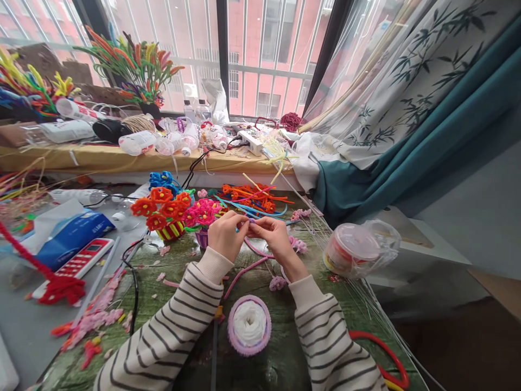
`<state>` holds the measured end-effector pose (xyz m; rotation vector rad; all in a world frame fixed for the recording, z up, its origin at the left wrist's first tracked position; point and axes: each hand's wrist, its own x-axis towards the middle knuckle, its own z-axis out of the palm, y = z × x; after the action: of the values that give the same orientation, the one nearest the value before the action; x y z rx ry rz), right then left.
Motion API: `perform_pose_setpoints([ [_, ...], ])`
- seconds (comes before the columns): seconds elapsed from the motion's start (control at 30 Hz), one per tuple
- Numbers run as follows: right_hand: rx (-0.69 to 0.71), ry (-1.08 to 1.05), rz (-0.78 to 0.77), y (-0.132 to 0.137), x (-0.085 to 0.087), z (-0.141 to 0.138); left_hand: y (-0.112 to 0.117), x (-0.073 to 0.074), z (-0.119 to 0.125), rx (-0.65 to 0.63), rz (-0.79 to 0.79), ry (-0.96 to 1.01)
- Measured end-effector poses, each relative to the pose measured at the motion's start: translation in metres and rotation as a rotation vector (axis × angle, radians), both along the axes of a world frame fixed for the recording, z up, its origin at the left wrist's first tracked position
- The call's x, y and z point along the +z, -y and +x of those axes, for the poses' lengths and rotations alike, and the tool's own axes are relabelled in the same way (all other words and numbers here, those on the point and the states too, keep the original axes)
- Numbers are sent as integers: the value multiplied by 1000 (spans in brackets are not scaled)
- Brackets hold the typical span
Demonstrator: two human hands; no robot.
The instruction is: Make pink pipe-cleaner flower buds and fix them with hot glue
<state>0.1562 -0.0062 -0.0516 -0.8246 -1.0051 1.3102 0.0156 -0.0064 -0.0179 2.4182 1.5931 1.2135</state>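
**Item 1, held piece:** a small purple pipe-cleaner piece (251, 221), mostly hidden by the fingertips, at the centre of the table, above the forearms.

**Item 2, grip:** left hand (225, 234) and right hand (273, 234) meet at the fingertips, pressed together and pinching the piece from both sides.

**Item 3, arms:** both forearms, in striped sleeves (163, 320), rise from the near edge and angle inward, wrists raised off the table, cream cuffs showing.

**Item 4, nearest the hands:** a pink pipe cleaner (246, 277) curves across the table below the right wrist. Just left of the left hand stands a purple pot of pink pipe-cleaner flowers (201, 214), beside a striped basket of orange flowers (157, 209) with blue flowers (163, 182) behind.

**Item 5, surroundings:** loose orange and blue pipe cleaners (252, 198) lie beyond the hands. A white-and-lilac round piece (249, 325) sits between the forearms, near the table's near edge. A roll of clear thread in a plastic bag (360, 250) lies to the right, at the table's right edge, alongside thin clear rods (345, 271). A blue tissue pack (73, 239) and red chenille rope (57, 285) lie left, off the printed tabletop (293, 326). The far edge meets a sill crowded with plastic bottles (136, 142).
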Motion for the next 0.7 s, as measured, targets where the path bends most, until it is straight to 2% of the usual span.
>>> perform_pose_setpoints([
  [0.13, -3, 131, 39, -2, -1, 8, 1, 1, 0, -21, 11, -29],
  [0.43, -124, 480, 233, -2, 2, 20, 4, 4, 1, -35, 2, -76],
  [0.7, -99, 391, 180, 0, 4, 20, 2, 8, 0, -52, -24, -90],
])
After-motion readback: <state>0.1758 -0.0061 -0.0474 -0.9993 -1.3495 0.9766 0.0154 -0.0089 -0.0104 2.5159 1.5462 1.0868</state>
